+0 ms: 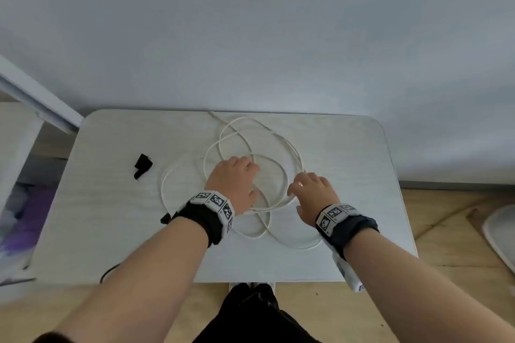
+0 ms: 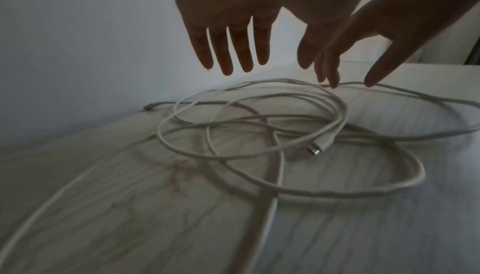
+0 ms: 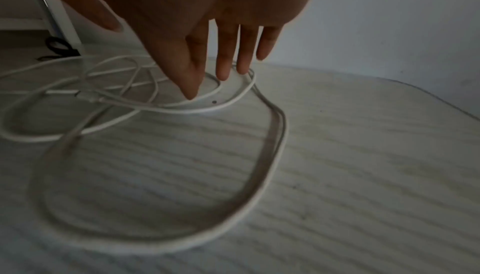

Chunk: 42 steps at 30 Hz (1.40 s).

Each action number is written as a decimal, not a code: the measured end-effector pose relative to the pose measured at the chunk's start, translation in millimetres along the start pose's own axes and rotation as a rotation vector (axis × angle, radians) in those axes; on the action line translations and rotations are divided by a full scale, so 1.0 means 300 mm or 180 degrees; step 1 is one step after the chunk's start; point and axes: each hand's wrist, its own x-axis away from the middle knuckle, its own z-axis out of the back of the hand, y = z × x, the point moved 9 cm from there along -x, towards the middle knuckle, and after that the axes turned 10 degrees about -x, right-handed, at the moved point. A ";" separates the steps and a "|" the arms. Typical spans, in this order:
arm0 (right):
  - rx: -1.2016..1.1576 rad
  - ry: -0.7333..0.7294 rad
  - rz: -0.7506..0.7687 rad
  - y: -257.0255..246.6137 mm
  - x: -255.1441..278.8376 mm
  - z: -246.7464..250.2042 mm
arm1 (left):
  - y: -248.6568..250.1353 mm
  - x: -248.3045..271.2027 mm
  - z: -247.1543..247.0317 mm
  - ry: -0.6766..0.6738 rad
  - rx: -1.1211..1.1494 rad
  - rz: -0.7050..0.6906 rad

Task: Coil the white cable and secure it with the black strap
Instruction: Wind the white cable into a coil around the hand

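The white cable (image 1: 242, 117) lies in several loose, overlapping loops on the small white table (image 1: 111, 231). One of its connectors (image 2: 315, 150) rests inside the loops. The black strap (image 1: 142, 166) lies folded to the left of the cable, apart from it; it also shows far off as the strap (image 3: 59, 47). My left hand (image 1: 234, 181) hovers over the middle of the loops with straight fingers (image 2: 226, 60), holding nothing. My right hand (image 1: 312, 192) reaches down at the right side, its straight fingertips (image 3: 192, 91) at a cable strand (image 3: 281, 130).
The table's far edge stands against a grey wall. A white shelf unit (image 1: 16, 175) is to the left. A dark cord (image 1: 108, 273) hangs at the table's front left edge. Wooden floor and a white object (image 1: 501, 231) lie to the right.
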 end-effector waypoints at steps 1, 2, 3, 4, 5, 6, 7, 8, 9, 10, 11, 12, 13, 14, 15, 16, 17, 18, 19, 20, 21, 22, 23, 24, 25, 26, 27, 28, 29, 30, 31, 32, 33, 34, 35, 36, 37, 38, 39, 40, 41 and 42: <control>0.0043 -0.0055 -0.0068 0.010 -0.006 -0.014 | 0.000 -0.001 -0.013 -0.0034 0.0005 0.0009; 0.0009 -0.0005 -0.0104 0.017 -0.011 -0.016 | -0.003 -0.004 -0.020 0.0000 0.0001 0.0027; 0.0015 0.0009 -0.0114 0.023 -0.016 -0.028 | -0.003 -0.002 -0.032 0.0020 -0.0018 0.0028; 0.0021 0.0030 -0.0118 0.024 -0.018 -0.036 | -0.001 0.001 -0.041 0.0029 -0.0050 0.0008; 0.0014 0.0030 -0.0121 0.026 -0.024 -0.042 | -0.003 0.002 -0.050 0.0003 -0.0030 0.0020; 0.0007 0.0053 -0.0126 0.028 -0.029 -0.047 | -0.003 0.003 -0.058 -0.0008 -0.0007 0.0019; 0.0034 0.0060 -0.0154 0.030 -0.034 -0.049 | -0.005 0.004 -0.064 -0.0014 -0.0004 0.0021; 0.0082 0.0100 -0.0146 0.028 -0.037 -0.044 | -0.006 0.005 -0.062 0.0009 -0.0021 0.0023; 0.0117 0.0104 -0.0170 0.029 -0.041 -0.043 | -0.006 0.007 -0.065 -0.0002 -0.0021 0.0024; 0.0129 0.0117 -0.0188 0.029 -0.043 -0.039 | -0.004 0.009 -0.065 -0.0010 -0.0013 0.0019; 0.0098 0.0123 -0.0202 0.030 -0.045 -0.033 | -0.005 0.009 -0.062 -0.0011 0.0015 0.0018; 0.0078 0.0134 -0.0176 0.028 -0.046 -0.025 | -0.004 0.007 -0.054 0.0008 0.0046 0.0007; 0.0058 0.0148 -0.0155 0.027 -0.046 -0.015 | -0.008 0.005 -0.045 0.0007 0.0077 0.0024; 0.0041 0.0176 -0.0113 0.023 -0.047 -0.003 | -0.010 0.002 -0.035 0.0027 0.0098 0.0028; 0.0009 0.0211 -0.0069 0.019 -0.047 0.011 | -0.011 -0.002 -0.023 0.0040 0.0108 0.0028; -0.0049 0.0268 -0.0023 0.013 -0.048 0.028 | -0.011 -0.007 -0.009 0.0057 0.0126 0.0025; -0.0109 0.0305 0.0004 0.006 -0.050 0.046 | -0.009 -0.012 0.010 0.0092 0.0149 0.0015; -0.0150 0.0358 0.0040 -0.002 -0.053 0.067 | -0.005 -0.016 0.031 0.0139 0.0179 -0.0003; -0.0175 0.0405 0.0080 -0.012 -0.056 0.090 | 0.000 -0.020 0.055 0.0197 0.0215 -0.0020; -0.0189 0.0456 0.0138 -0.024 -0.059 0.116 | 0.004 -0.026 0.079 0.0268 0.0243 -0.0043; -0.0204 0.0508 0.0191 -0.038 -0.063 0.147 | 0.009 -0.031 0.107 0.0330 0.0263 -0.0057; -0.0230 0.0579 0.0252 -0.054 -0.065 0.182 | 0.014 -0.036 0.136 0.0401 0.0278 -0.0075; -0.0268 0.0657 0.0304 -0.070 -0.066 0.221 | 0.017 -0.041 0.165 0.0467 0.0291 -0.0098; -0.0312 0.0740 0.0344 -0.086 -0.067 0.262 | 0.020 -0.047 0.194 0.0532 0.0305 -0.0129; -0.0350 0.0811 0.0371 -0.102 -0.068 0.302 | 0.024 -0.049 0.225 0.0576 0.0330 -0.0158; -0.0378 0.0886 0.0403 -0.118 -0.069 0.341 | 0.027 -0.051 0.259 0.0631 0.0366 -0.0190; -0.0396 0.0961 0.0443 -0.134 -0.071 0.379 | 0.031 -0.051 0.293 0.0680 0.0401 -0.0219; -0.0408 0.1050 0.0497 -0.151 -0.070 0.418 | 0.035 -0.053 0.324 0.0718 0.0451 -0.0241; -0.0428 0.1142 0.0546 -0.166 -0.069 0.456 | 0.035 -0.053 0.356 0.0736 0.0536 -0.0239; -0.0462 0.1246 0.0597 -0.181 -0.065 0.495 | 0.031 -0.054 0.386 0.0764 0.0671 -0.0206; -0.0511 0.1345 0.0639 -0.193 -0.060 0.534 | 0.022 -0.057 0.415 0.0796 0.0876 -0.0151; -0.0563 0.1450 0.0679 -0.206 -0.054 0.572 | 0.010 -0.058 0.444 0.0840 0.1122 -0.0095; -0.0612 0.1553 0.0714 -0.218 -0.046 0.611 | -0.001 -0.060 0.473 0.0883 0.1347 -0.0045; -0.0655 0.1658 0.0753 -0.231 -0.038 0.650 | -0.011 -0.060 0.504 0.0926 0.1535 -0.0013; -0.0695 0.1764 0.0796 -0.243 -0.029 0.689 | -0.019 -0.058 0.538 0.0975 0.1695 0.0004; -0.0734 0.1866 0.0838 -0.257 -0.020 0.729 | -0.025 -0.054 0.574 0.1041 0.1851 0.0012; -0.0771 0.1961 0.0871 -0.270 -0.012 0.769 | -0.031 -0.049 0.612 0.1112 0.2014 0.0011; -0.0803 0.2059 0.0900 -0.283 -0.002 0.811 | -0.035 -0.041 0.653 0.1191 0.2180 0.0000; -0.0833 0.2156 0.0927 -0.298 0.008 0.853 | -0.041 -0.034 0.693 0.1270 0.2324 -0.0001; -0.0867 0.2244 0.0962 -0.314 0.020 0.893 | -0.049 -0.027 0.733 0.1353 0.2447 0.0004; -0.0916 0.2322 0.1013 -0.330 0.032 0.932 | -0.058 -0.019 0.773 0.1430 0.2574 0.0004; -0.0982 0.2403 0.1092 -0.349 0.047 0.970 | -0.065 -0.011 0.812 0.1497 0.2739 -0.0011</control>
